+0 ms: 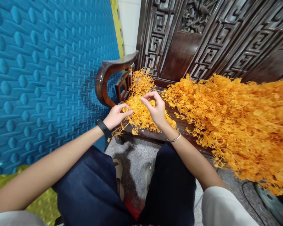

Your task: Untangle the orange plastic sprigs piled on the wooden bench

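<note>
My left hand (118,116), with a dark band on its wrist, is closed in a pinch on an orange plastic sprig (119,129), whose thin branched stems hang below the palm. A bit of orange shows between thumb and fingers. To the right, my right hand (157,110) hovers over the small pile of orange plastic pieces (141,116). Its thumb and fingers are curved, with a gap between them and nothing visible inside. A bangle (174,138) circles that wrist. The pile lies on a dark wooden bench seat (151,135).
A large heap of orange branching pieces (245,116) covers the bench to the right and overhangs its front edge. The curved wooden armrest (103,78) rises at left, beside a blue textured mat (49,78). Behind stands the carved backrest (184,53). A cable (246,196) lies lower right.
</note>
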Available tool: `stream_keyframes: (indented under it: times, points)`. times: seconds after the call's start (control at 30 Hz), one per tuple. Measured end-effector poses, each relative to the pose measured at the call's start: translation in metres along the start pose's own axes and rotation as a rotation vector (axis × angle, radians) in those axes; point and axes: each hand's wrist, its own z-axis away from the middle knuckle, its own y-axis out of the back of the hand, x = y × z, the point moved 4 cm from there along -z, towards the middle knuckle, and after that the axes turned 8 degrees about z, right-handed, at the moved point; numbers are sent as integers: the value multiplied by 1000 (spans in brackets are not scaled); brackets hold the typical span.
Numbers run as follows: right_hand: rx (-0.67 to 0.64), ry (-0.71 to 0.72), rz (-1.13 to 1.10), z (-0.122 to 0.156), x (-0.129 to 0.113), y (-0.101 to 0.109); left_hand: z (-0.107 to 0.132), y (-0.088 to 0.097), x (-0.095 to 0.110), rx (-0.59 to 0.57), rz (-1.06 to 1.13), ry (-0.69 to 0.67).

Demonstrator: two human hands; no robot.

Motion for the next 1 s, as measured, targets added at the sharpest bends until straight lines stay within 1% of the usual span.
stream_keyframes:
  times: [0.07,0.1,0.13,0.23,0.3,0.37,0.4,0.5,0.6,0.7,0.77,0.87,0.93,1.0]
  points:
    - [-28,35,20,1,-7,3,1,2,2,46,15,8]
    - [-64,61,33,1,-9,2,2,3,3,59,25,20]
    - [-123,98,46,2,-10,0,3,3,4,66,33,33]
    - [-368,233,78,5,-9,-14,4,3,6,75,61,55]
    - [-466,289,109,8,-5,-24,5,4,7,91,88,68]
    - [-486,306,136,9,1,-32,6,5,6,83,119,101]
    - [-484,301,144,9,4,-35,6,5,5,59,136,125]
    - [-482,271,129,8,10,-44,9,3,3,-61,176,220]
    - [-496,235,25,9,11,-50,11,2,-1,-164,218,313]
    - [-540,170,-112,10,8,-53,12,1,-4,-232,262,346]
    - [-577,123,-164,11,5,-54,12,3,-6,-224,288,334]
    - [-571,71,-177,10,3,-52,13,6,-5,-151,353,318]
    - [-548,69,-150,10,3,-51,13,7,-3,-80,356,318]
    - [-537,102,-87,12,1,-51,13,7,-1,19,324,301]
